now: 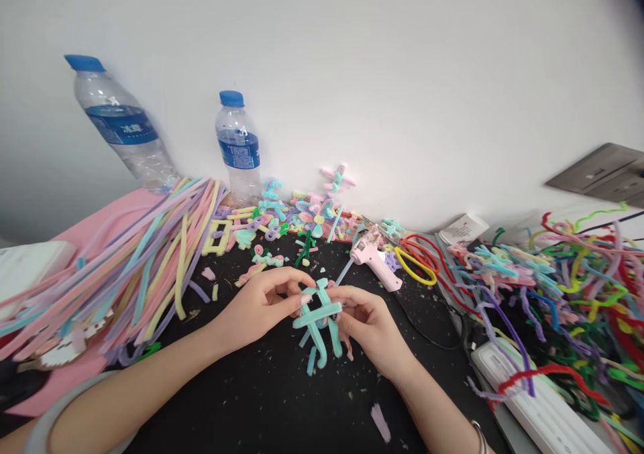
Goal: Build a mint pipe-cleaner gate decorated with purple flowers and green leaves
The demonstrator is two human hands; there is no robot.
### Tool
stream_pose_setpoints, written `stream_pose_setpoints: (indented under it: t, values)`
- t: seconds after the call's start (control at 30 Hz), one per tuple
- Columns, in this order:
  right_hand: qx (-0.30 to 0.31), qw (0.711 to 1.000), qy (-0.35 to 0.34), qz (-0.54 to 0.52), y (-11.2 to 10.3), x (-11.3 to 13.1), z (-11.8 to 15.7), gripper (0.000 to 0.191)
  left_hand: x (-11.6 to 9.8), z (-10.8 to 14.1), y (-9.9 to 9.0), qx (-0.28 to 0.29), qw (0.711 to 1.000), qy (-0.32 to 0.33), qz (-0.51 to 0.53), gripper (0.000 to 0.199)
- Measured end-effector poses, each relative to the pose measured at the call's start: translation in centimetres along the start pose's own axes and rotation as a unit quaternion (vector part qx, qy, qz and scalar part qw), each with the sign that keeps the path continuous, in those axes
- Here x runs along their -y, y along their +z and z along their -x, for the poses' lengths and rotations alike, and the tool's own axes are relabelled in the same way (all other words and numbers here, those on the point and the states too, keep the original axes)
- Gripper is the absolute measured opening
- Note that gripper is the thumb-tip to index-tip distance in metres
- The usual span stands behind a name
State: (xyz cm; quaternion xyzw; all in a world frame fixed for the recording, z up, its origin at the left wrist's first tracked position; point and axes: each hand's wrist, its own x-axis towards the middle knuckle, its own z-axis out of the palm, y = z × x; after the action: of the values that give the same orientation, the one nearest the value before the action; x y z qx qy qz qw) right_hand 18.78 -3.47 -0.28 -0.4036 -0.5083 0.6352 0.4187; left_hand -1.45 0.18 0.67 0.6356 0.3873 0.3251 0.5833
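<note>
Turquoise lattice (316, 314) between left hand (264, 306), right hand (371, 323).

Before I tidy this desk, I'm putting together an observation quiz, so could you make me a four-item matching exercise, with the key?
Column one
1. Scissors
2. Mint-green pipe-cleaner piece
3. Water bottles
4. Hot-glue gun

Column two
A. Held between the left hand and the right hand
B. Pale pink
C. Yellow handle loop
D. Blue caps

Pairs: 1-C, 2-A, 3-D, 4-B
</note>
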Motion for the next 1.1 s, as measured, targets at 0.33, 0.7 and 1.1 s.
stream_pose_setpoints:
  t: [0.33, 0.7, 1.1]
  values:
    - [0.005, 1.0, 0.005, 0.006, -0.06, -0.07, 0.08, 0.026, -0.49, 0.04, -0.07, 0.005, 1.0, -0.004, -0.03, 0.017]
    - [0.003, 1.0, 0.008, 0.007, 0.01, 0.12, 0.1, 0.026, -0.44, 0.0, -0.06, 0.0, 0.999, -0.003, -0.05, 0.018]
    - [-0.019, 0.999, 0.027, -0.002, 0.22, 0.39, 0.02, 0.025, -0.39, -0.01, -0.02, -0.002, 0.998, -0.006, -0.056, 0.019]
